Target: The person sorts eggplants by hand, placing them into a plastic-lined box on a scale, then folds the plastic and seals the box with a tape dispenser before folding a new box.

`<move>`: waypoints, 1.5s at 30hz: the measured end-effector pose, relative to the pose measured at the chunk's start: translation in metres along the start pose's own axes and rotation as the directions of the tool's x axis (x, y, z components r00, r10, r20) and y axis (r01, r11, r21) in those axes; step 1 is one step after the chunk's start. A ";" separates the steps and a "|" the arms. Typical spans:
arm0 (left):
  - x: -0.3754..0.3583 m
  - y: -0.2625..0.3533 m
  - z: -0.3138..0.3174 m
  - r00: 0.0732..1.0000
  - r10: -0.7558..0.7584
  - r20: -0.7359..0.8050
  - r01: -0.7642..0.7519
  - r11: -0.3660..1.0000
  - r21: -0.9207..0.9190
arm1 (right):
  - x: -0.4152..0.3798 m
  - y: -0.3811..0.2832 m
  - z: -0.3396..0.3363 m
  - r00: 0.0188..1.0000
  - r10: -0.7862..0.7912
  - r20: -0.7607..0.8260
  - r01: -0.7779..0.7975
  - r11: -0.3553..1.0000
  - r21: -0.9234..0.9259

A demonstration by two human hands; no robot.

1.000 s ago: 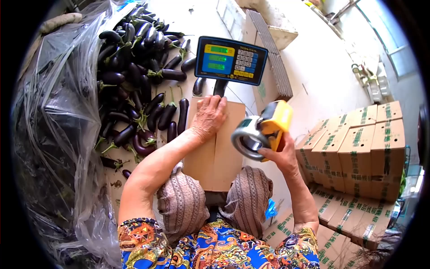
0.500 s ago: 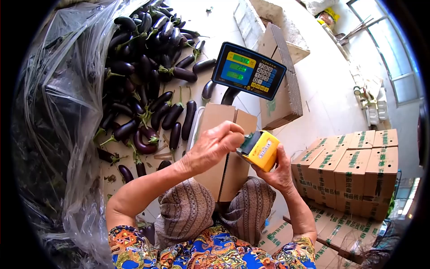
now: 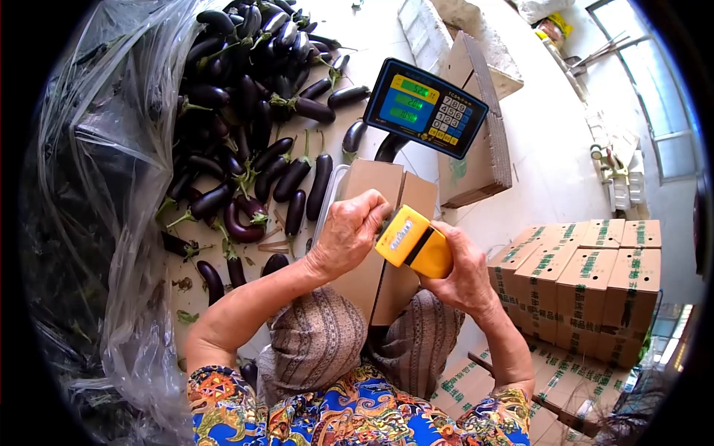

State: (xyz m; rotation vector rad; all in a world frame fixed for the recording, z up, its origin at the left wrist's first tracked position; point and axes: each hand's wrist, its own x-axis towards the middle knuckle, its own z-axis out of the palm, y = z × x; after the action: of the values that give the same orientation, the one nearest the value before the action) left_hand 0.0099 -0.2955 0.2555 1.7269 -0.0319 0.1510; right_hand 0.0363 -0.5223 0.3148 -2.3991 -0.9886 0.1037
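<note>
My right hand (image 3: 465, 267) is wrapped around a yellow tape dispenser (image 3: 405, 236), held up over a closed cardboard box (image 3: 364, 186). The fingers of my left hand (image 3: 346, 230) are pinched together at the dispenser's front end; what lies between them is hidden. The box stands between my knees, in front of the post of a digital scale display (image 3: 425, 111) with lit green readouts. The box's top seam runs toward me below the dispenser.
A large heap of eggplants (image 3: 253, 97) covers the floor at left, beside clear plastic sheeting (image 3: 119, 171). Stacked cartons with green printed tape (image 3: 587, 286) stand at right. Flattened cardboard (image 3: 476, 134) leans behind the display, near a white foam box (image 3: 424, 33).
The dispenser has turned and shifted left, showing its label side more. My left hand has moved slightly left and turned. The scale's top reading differs.
</note>
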 end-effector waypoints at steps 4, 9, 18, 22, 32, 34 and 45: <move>-0.008 -0.020 -0.018 0.992 -0.044 -0.116 0.040 0.999 -0.031 | 0.013 -0.011 -0.012 0.982 0.029 0.184 -0.004 0.991 -0.133; -0.034 -0.073 -0.089 0.848 -0.467 -0.249 0.353 0.850 -0.392 | 0.015 -0.008 -0.017 0.953 0.061 0.298 0.015 0.969 -0.245; -0.053 -0.156 -0.085 0.842 -0.286 -0.457 0.322 0.947 0.001 | 0.027 -0.007 -0.011 0.887 0.169 0.430 -0.001 0.931 -0.364; -0.051 -0.167 -0.066 0.855 -0.087 -0.511 0.290 0.897 0.333 | 0.034 -0.009 -0.009 0.875 0.179 0.450 0.006 0.925 -0.379; -0.053 -0.247 0.017 0.974 0.024 -0.224 0.123 0.777 0.618 | 0.033 -0.003 -0.001 0.896 0.172 0.408 -0.012 0.931 -0.366; -0.047 -0.232 0.017 0.978 -0.030 -0.206 0.146 0.803 0.578 | 0.030 0.004 0.001 0.913 0.150 0.379 -0.011 0.939 -0.345; -0.039 -0.235 0.007 0.982 -0.162 -0.101 0.190 0.778 0.599 | 0.021 0.007 0.003 0.963 0.043 0.264 0.039 0.953 -0.299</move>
State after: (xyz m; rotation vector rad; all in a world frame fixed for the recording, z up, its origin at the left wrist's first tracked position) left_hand -0.0026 -0.2666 0.0195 2.3630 0.2385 0.0592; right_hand 0.0550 -0.5113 0.3110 -2.7174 -1.1988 0.3060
